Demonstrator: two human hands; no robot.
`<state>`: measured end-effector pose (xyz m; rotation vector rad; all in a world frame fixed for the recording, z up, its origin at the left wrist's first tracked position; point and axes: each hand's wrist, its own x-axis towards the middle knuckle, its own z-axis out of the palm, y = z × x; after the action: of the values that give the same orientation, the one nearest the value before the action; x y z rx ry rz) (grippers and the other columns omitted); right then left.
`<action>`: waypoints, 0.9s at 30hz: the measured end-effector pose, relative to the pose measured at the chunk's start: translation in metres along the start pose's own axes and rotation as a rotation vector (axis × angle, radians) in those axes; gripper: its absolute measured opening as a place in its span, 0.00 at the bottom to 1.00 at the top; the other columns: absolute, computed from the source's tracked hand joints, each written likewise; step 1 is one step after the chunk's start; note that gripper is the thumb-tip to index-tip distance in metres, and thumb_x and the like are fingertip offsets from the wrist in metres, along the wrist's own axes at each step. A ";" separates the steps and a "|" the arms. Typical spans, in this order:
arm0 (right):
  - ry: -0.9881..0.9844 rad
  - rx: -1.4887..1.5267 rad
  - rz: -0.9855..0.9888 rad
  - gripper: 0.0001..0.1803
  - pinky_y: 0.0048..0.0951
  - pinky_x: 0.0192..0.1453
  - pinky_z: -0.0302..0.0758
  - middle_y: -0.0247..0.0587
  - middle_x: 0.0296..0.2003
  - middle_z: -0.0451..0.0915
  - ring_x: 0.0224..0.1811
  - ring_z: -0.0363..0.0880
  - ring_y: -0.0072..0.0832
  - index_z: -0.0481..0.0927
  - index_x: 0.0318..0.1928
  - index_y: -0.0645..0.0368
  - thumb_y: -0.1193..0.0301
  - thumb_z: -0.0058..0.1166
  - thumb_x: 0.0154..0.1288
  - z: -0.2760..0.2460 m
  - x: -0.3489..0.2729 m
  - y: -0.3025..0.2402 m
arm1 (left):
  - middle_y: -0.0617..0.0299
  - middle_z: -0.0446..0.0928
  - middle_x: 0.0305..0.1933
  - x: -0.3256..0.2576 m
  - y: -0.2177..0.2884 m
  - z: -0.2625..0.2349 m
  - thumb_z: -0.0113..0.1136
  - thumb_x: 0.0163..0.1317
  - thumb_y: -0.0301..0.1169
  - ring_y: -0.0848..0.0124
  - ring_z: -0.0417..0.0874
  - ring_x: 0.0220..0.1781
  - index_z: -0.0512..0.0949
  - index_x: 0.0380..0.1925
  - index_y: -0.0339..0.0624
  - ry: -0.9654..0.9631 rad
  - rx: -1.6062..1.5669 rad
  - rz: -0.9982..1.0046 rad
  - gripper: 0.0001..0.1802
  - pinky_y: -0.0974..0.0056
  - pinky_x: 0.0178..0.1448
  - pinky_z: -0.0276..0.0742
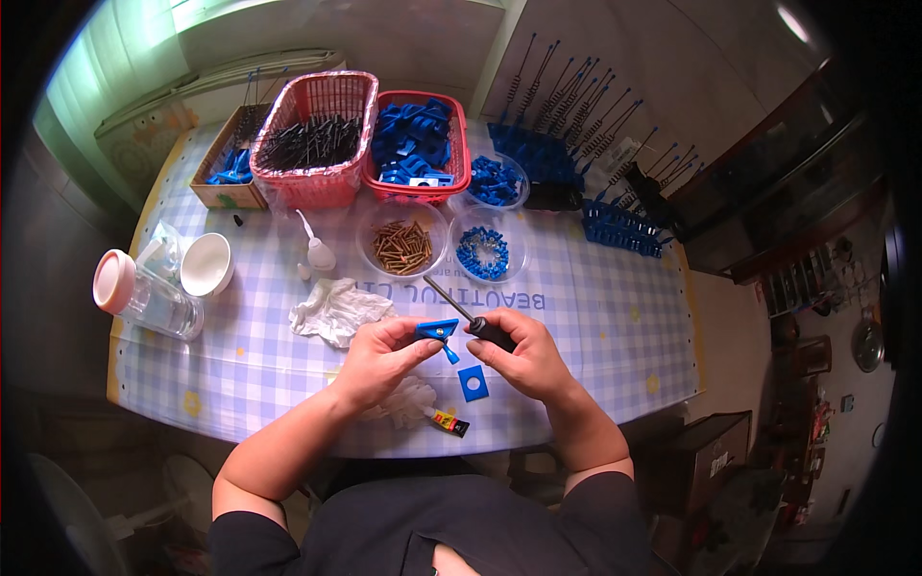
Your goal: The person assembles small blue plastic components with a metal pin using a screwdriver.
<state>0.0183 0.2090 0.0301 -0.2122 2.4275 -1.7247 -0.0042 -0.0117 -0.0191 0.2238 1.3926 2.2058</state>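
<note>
On surface: 2 red baskets, 3 clear bowls, 2 crumpled white wads, 1 glue tube, 1 blue sq. plate. Above it, L hand pinches blue plastic pc., R hand grips screwdriver.

From my end I see a cloth-covered, checked tabletop. Along its far side sit a cardboard box and two red baskets; I count three clear tubs. A lidded jar and white bowl stand left, crumpled tissue left of centre, a blue square plate and small tube near.
</note>
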 end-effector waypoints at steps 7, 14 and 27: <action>0.010 -0.043 -0.069 0.12 0.26 0.37 0.70 0.38 0.31 0.76 0.32 0.73 0.24 0.79 0.39 0.64 0.70 0.63 0.60 0.000 0.000 0.000 | 0.63 0.82 0.46 0.001 -0.003 -0.001 0.63 0.65 0.25 0.79 0.79 0.46 0.78 0.51 0.33 -0.001 0.005 0.002 0.16 0.71 0.54 0.75; 0.004 -0.064 -0.076 0.11 0.27 0.38 0.71 0.39 0.31 0.76 0.32 0.74 0.26 0.79 0.39 0.64 0.71 0.63 0.59 0.001 0.000 -0.003 | 0.62 0.82 0.46 0.000 -0.005 -0.001 0.60 0.66 0.23 0.77 0.80 0.48 0.79 0.51 0.34 -0.016 0.066 0.021 0.14 0.70 0.55 0.76; -0.002 -0.094 -0.077 0.11 0.26 0.37 0.71 0.39 0.31 0.77 0.32 0.74 0.25 0.80 0.40 0.64 0.72 0.64 0.58 0.001 0.000 -0.004 | 0.64 0.82 0.45 -0.002 0.000 0.004 0.58 0.66 0.21 0.79 0.79 0.47 0.80 0.51 0.34 -0.042 0.089 0.038 0.14 0.71 0.55 0.75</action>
<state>0.0182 0.2063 0.0335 -0.3227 2.5329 -1.6412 -0.0014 -0.0096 -0.0176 0.3280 1.4761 2.1592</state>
